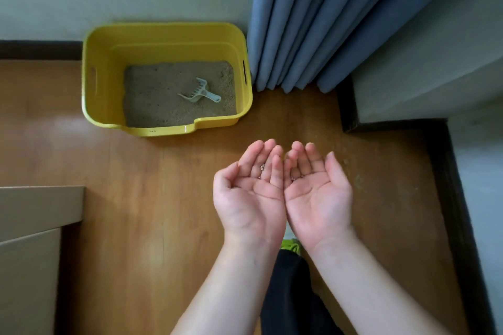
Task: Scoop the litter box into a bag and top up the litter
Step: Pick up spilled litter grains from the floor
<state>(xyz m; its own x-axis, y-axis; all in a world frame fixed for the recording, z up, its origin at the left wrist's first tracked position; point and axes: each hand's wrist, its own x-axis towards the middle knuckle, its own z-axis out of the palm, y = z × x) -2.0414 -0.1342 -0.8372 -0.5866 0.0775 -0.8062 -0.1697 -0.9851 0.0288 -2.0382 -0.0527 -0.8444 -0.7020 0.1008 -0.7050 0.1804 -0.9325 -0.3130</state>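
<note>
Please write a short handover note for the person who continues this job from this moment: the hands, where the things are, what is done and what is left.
Left hand: palm up, cupped, open, a few litter grains on its fingers.
Right hand: palm up, open, touching the left one side by side, above the floor.
Yellow litter box: on the wooden floor against the wall, beside the blue curtain.
Scoop: lying on the litter inside the box, nobody holds it.
Stray grains lie on the floor right of the hands.
No bag or fresh litter supply is in view.
Left: whether scooping is done cannot be told; probably drop the grains into the box.
</note>
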